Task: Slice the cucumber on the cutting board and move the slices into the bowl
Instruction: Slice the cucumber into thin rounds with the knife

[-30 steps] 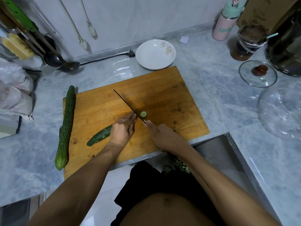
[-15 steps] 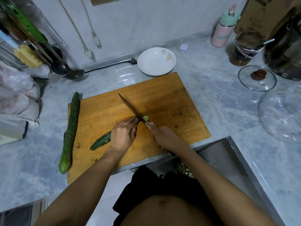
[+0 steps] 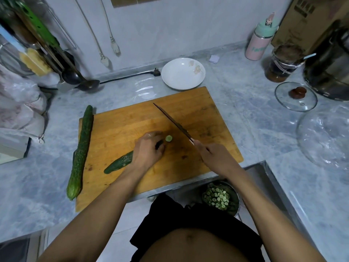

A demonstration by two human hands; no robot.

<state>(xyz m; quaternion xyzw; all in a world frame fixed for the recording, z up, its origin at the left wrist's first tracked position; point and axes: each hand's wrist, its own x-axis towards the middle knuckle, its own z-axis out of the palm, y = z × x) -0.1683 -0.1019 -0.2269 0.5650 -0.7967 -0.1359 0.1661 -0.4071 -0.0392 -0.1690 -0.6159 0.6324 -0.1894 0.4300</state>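
Note:
A short piece of cucumber (image 3: 120, 163) lies on the wooden cutting board (image 3: 205, 114), and my left hand (image 3: 149, 150) curls over its cut end. One round slice (image 3: 168, 138) lies on the board just right of those fingers. My right hand (image 3: 213, 156) grips a knife (image 3: 172, 121) by its handle; the blade points away to the upper left, a little right of the slice. A metal bowl (image 3: 235, 205) holding several cucumber slices sits below the counter edge by my right forearm. A whole cucumber (image 3: 81, 150) lies along the board's left edge.
A white plate (image 3: 182, 73) stands behind the board. To the right are a glass lid (image 3: 295, 96), a jar (image 3: 283, 63), a pink bottle (image 3: 261, 39) and a dark pot (image 3: 332, 67). Ladles and plastic bags crowd the left. A metal sink rim (image 3: 273, 178) runs along the front right.
The knife has come away from the cucumber to the right, leaving a cut slice on the board. My left hand stays on the cucumber piece.

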